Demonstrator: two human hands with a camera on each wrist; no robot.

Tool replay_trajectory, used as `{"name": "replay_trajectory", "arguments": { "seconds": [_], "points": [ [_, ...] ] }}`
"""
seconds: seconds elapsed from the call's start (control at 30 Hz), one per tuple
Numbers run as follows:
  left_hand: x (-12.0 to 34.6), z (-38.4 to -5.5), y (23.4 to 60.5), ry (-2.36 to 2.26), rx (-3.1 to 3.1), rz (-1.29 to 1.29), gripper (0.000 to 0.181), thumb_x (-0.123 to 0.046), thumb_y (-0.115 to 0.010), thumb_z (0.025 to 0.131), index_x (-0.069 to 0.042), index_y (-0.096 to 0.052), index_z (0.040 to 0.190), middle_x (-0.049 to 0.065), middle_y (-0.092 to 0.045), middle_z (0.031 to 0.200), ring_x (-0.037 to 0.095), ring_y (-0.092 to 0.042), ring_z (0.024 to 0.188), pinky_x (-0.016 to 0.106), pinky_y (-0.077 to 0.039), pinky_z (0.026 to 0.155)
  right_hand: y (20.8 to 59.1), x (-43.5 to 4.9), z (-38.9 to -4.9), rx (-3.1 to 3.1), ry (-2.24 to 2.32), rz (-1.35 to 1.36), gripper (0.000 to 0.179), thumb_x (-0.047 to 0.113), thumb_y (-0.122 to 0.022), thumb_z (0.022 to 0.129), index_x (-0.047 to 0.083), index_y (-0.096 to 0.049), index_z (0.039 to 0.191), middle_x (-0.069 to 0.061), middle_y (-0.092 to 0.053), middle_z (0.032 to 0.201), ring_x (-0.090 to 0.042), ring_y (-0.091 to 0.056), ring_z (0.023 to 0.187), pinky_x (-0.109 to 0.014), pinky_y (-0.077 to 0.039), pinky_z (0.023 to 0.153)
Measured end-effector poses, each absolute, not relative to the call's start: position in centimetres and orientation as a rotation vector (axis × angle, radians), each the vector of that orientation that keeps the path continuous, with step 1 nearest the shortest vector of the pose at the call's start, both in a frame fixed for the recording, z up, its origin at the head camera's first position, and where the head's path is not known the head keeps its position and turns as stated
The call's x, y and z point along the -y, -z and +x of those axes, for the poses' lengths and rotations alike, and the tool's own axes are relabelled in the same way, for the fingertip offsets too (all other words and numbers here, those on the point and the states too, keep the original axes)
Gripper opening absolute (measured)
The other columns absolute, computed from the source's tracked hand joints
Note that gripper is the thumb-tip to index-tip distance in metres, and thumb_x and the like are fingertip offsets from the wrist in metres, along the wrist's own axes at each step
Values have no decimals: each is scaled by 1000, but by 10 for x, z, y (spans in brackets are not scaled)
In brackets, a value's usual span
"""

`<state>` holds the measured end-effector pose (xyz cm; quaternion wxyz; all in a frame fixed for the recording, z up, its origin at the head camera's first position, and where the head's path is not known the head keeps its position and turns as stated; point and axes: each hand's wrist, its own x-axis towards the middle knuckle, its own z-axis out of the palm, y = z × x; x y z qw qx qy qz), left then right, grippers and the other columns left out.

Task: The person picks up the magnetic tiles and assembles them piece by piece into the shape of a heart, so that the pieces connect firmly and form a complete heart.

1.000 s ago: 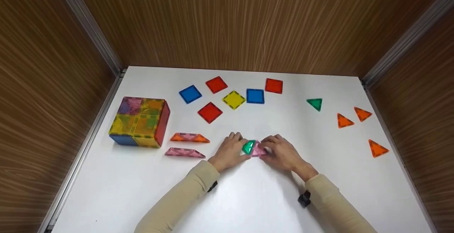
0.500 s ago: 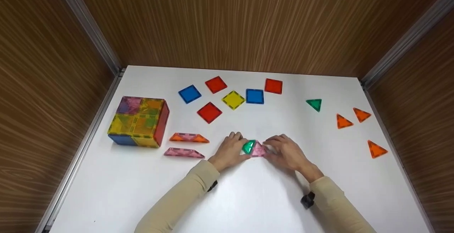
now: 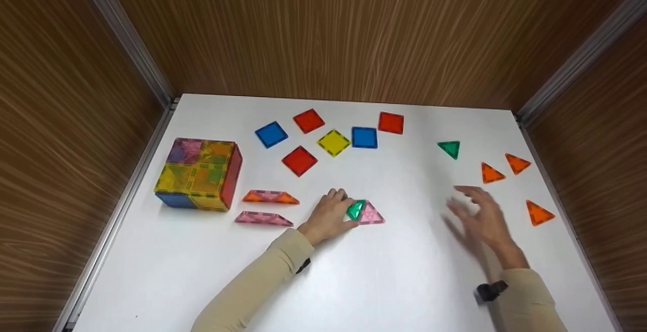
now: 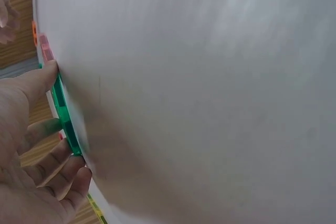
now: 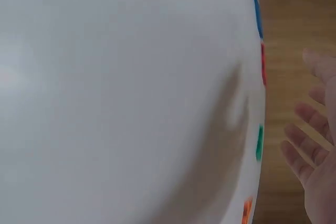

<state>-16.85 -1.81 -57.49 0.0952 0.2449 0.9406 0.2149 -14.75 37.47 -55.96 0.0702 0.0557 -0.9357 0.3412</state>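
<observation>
My left hand (image 3: 328, 216) pinches a green translucent magnetic tile (image 3: 356, 210) between thumb and fingers, low over the white table. In the left wrist view the green tile (image 4: 64, 114) shows edge-on, with the thumb at one end and fingertips at the other. Against its right side lies a pink triangular tile (image 3: 371, 214); no hand is on that one. Well to the right, my right hand (image 3: 485, 218) hangs above the table with loosely bent fingers and nothing in them. The nearest tiles to it are orange triangles (image 3: 492, 173). The right wrist view shows the same hand (image 5: 317, 135) with its fingers spread.
A block of joined coloured tiles (image 3: 197, 173) stands at the left. Beside it lie two long pink-and-orange pieces (image 3: 270, 197). Red, blue and yellow squares (image 3: 333, 143) are scattered toward the back, a green triangle (image 3: 449, 149) at back right. Wooden walls (image 3: 323, 34) enclose the table.
My right hand has let go of the pink triangular tile and moved right, toward the orange triangles. The left hand has stayed in place with the green tile.
</observation>
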Motion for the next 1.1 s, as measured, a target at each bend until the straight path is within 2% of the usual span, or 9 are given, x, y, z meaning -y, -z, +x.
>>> {"name": "replay_trajectory", "arguments": {
  "seconds": [0.13, 0.27, 0.37, 0.47, 0.57, 0.67, 0.73, 0.87, 1.1],
  "points": [
    [18, -168, 574, -639, -2786, 720, 54, -40, -77, 97, -11, -65, 141, 9, -60, 134, 23, -49, 122, 39, -47, 111, 555, -410, -139, 2760, -954, 59, 51, 29, -75, 99, 3, -63, 142, -25, -61, 143, -44, -57, 122, -46, -49, 97],
    [17, -168, 575, -619, -2791, 715, 54, -40, -77, 97, -11, -65, 141, 8, -60, 135, 23, -49, 123, 38, -47, 112, 557, -443, -131, 2703, -884, -26, 54, 26, -77, 97, 2, -62, 143, -25, -63, 139, -38, -56, 119, -18, -40, 91],
    [17, -168, 576, -604, -2796, 716, 55, -41, -77, 97, -11, -65, 141, 8, -60, 136, 23, -50, 124, 38, -47, 112, 558, -468, -124, 2727, -864, -131, 59, 32, -74, 100, 5, -56, 149, -25, -61, 142, -39, -54, 123, -9, -34, 89],
    [17, -168, 575, -609, -2790, 705, 56, -40, -77, 97, -10, -64, 142, 9, -59, 138, 24, -50, 125, 39, -47, 114, 559, -488, -120, 2773, -895, -272, 65, 41, -69, 102, 7, -50, 155, -28, -55, 150, -43, -50, 129, -16, -39, 95],
    [18, -168, 574, -623, -2782, 695, 57, -40, -76, 97, -9, -63, 143, 10, -59, 140, 24, -49, 126, 40, -46, 115, 562, -505, -117, 2808, -944, -410, 71, 46, -65, 103, 8, -44, 159, -31, -44, 159, -49, -44, 136, -43, -47, 106],
    [19, -168, 574, -618, -2782, 697, 57, -41, -75, 98, -9, -62, 144, 10, -58, 141, 24, -49, 126, 40, -46, 115, 567, -519, -113, 2828, -995, -467, 76, 46, -64, 104, 6, -37, 162, -34, -31, 166, -57, -34, 144, -74, -36, 114],
    [19, -168, 574, -619, -2783, 700, 57, -41, -75, 98, -10, -62, 144, 10, -58, 140, 24, -49, 125, 40, -47, 114, 571, -526, -111, 2844, -1006, -460, 78, 45, -64, 104, 3, -34, 162, -37, -26, 167, -62, -30, 147, -81, -30, 114],
    [19, -168, 575, -621, -2786, 703, 57, -40, -75, 98, -10, -62, 144, 10, -59, 140, 25, -49, 125, 41, -47, 113, 578, -536, -108, 2900, -982, -456, 83, 46, -64, 103, -1, -31, 162, -40, -21, 166, -66, -26, 147, -86, -25, 111],
    [18, -167, 574, -610, -2794, 717, 56, -41, -75, 98, -11, -63, 144, 9, -59, 138, 25, -49, 125, 41, -47, 114, 586, -544, -111, 2959, -776, -391, 82, 49, -64, 103, -7, -38, 156, -44, -35, 155, -65, -34, 136, -82, -31, 106]
  ]
}}
